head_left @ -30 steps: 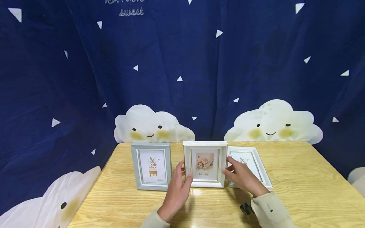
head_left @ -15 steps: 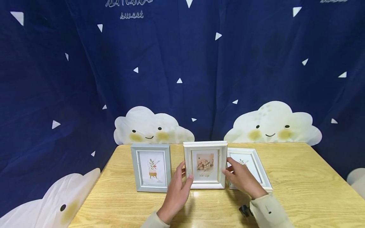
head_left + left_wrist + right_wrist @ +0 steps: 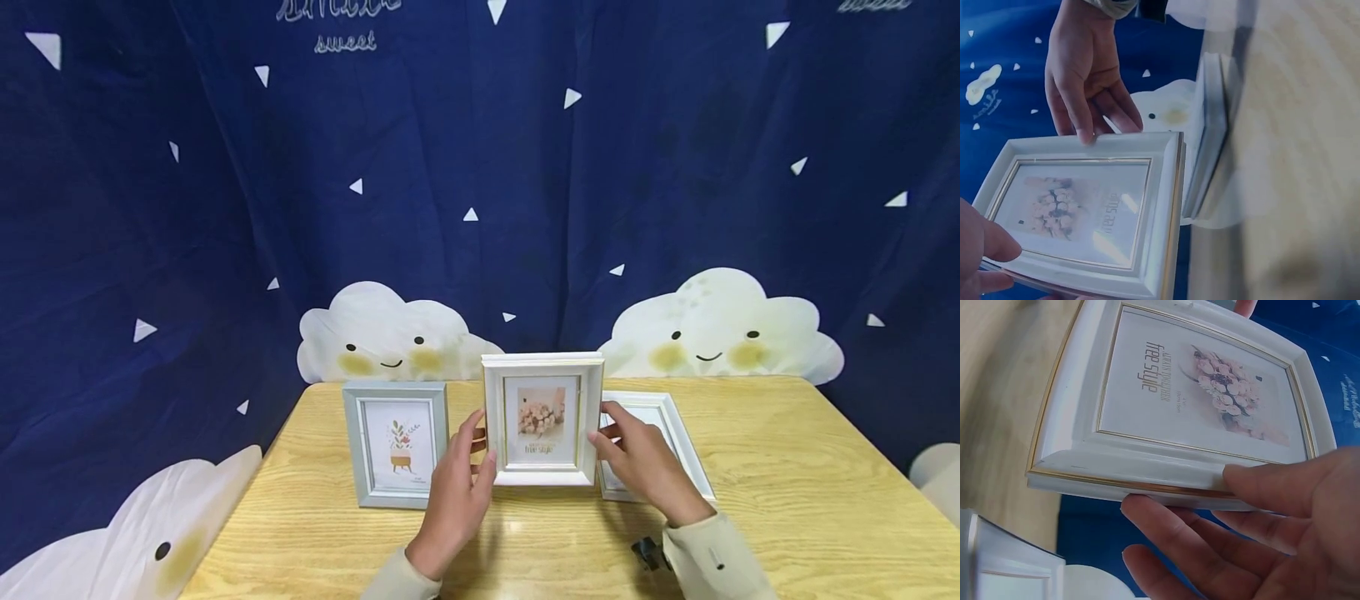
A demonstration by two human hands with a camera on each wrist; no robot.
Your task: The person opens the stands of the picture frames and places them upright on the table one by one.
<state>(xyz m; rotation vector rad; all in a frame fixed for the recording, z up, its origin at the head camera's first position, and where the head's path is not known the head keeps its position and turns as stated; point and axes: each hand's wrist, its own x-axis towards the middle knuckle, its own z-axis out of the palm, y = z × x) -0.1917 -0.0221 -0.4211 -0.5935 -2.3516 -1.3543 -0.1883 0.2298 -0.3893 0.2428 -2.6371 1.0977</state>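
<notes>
Both hands hold a white frame with gold trim (image 3: 542,475) upright by its two sides, lifted off the wooden table (image 3: 810,467). At its left edge is the left hand (image 3: 456,492), thumb on the front and fingers behind. The right hand (image 3: 647,462) pinches the right edge; in the right wrist view the thumb of this hand (image 3: 1297,519) lies on the front of the white frame (image 3: 1079,447). The left wrist view shows the same white frame (image 3: 1163,212) between the hands. A blue-grey frame (image 3: 363,467) stands left of it.
Another white frame (image 3: 686,442) is behind the right hand, partly covered by it. A blue curtain (image 3: 420,167) with clouds and triangles hangs behind the table. By the right sleeve is a small black object (image 3: 647,552).
The held white frame has risen from the tabletop and looks slightly larger, with both hands moving up with it. The blue-grey frame and the other white frame have stayed in place.
</notes>
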